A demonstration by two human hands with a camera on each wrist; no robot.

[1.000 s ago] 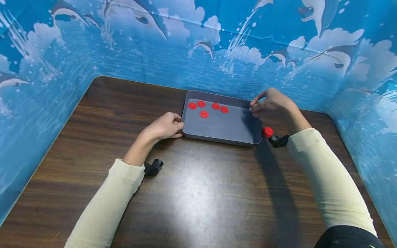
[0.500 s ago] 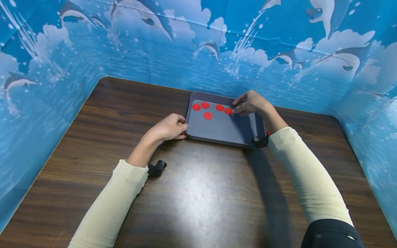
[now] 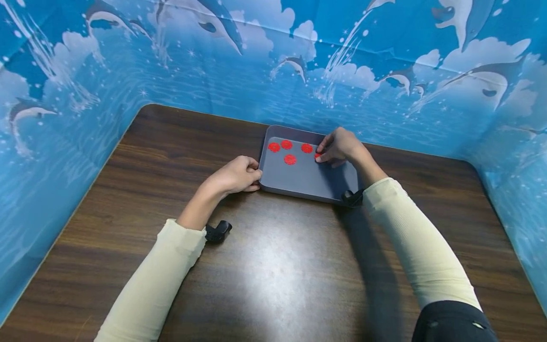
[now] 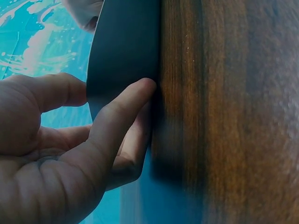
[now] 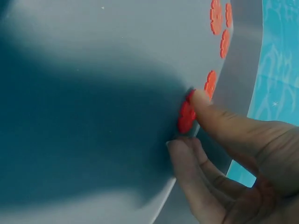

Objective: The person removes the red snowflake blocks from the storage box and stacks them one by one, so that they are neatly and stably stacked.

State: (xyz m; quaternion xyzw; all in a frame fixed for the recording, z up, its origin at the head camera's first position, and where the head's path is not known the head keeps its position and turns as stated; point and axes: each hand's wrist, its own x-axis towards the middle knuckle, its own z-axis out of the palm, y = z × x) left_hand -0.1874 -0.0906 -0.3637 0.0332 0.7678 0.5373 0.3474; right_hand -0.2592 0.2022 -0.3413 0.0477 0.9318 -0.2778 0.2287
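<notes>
Red disc [image 5: 187,116] (part-hidden from above) is perhaps pinched by the right hand [image 3: 340,147].

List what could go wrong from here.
The right hand has its thumb against a red disc and might nudge it into the neighbouring disc. The left hand grips the tray; a tug could slide the discs. The right wrist's black device looks close to the tray's near-right corner and could knock it.

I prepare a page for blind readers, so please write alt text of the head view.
A person's right grip has a red disc between thumb and fingers inside a grey tray, while the left grip holds the tray's left side. Four more red discs lie there; behind the brown table is a dolphin backdrop.
</notes>
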